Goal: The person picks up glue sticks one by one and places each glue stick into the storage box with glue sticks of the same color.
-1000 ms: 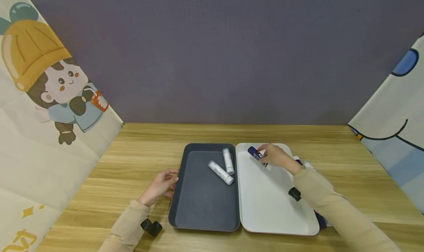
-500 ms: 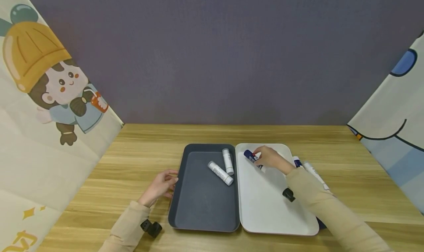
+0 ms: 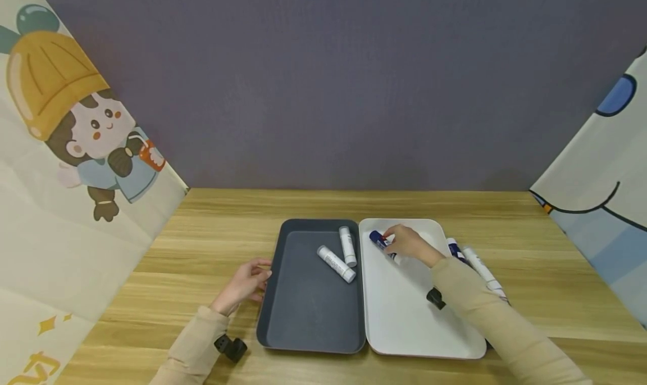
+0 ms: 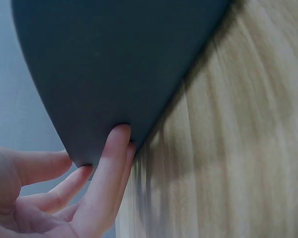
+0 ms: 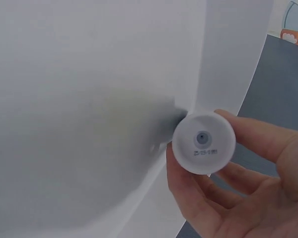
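Pinching blue tube point(image 3: 377, 239) in right hand point(image 3: 407, 242), with white tray point(image 3: 414, 323) beneath; touching gray tray point(image 3: 310, 312) with spread left hand point(image 3: 245, 282)

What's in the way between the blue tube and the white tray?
Nothing I can see: the right hand holds the blue tube over the white tray, with only bare tray below. Whether tube and tray touch is unclear.

Lighting and sharpness across the three views.
Head: soft, even light. Left wrist: dim and bluish, darkening the smooth dark-grey rectangular tray point(image 4: 114, 64); soft shadow edges the pale wood-grain tabletop point(image 4: 238, 144). Right wrist: diffuse shadow greys the smooth white rectangular tray point(image 5: 54, 64); print on the round white tube end point(image 5: 216, 125) looks blurred.
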Demonstrator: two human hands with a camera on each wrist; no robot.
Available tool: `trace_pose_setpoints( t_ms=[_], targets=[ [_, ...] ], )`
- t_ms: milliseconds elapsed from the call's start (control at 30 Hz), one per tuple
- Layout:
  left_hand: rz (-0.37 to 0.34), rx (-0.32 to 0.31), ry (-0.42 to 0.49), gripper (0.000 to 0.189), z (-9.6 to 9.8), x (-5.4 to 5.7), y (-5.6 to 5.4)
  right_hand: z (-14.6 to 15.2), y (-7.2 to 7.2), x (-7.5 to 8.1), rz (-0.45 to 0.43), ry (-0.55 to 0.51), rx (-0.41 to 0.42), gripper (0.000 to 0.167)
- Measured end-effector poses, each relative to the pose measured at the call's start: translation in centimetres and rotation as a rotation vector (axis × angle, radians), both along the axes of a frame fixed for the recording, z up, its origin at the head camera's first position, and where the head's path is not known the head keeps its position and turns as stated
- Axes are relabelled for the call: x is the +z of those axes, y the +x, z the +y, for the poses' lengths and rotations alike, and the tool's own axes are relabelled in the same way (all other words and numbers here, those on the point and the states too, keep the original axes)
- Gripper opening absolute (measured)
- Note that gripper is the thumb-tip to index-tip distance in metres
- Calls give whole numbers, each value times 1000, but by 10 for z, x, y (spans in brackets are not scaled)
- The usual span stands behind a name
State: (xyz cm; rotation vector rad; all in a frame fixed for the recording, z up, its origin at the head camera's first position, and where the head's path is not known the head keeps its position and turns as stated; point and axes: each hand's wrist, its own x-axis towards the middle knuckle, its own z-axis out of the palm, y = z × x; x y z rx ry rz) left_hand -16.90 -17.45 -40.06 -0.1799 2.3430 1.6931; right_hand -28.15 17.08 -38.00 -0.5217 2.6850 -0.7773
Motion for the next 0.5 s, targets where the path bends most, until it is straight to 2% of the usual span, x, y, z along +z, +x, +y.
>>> trace_pose_setpoints(
  t_ms=[167,500],
  targets=[
    [0,0,-8,34,-1,0,0,-2,1,0,-16,-14,-15,38],
    [3,-15,7,34,-1,1,1,-3,2,-3,24,-18,-29,39]
  ],
)
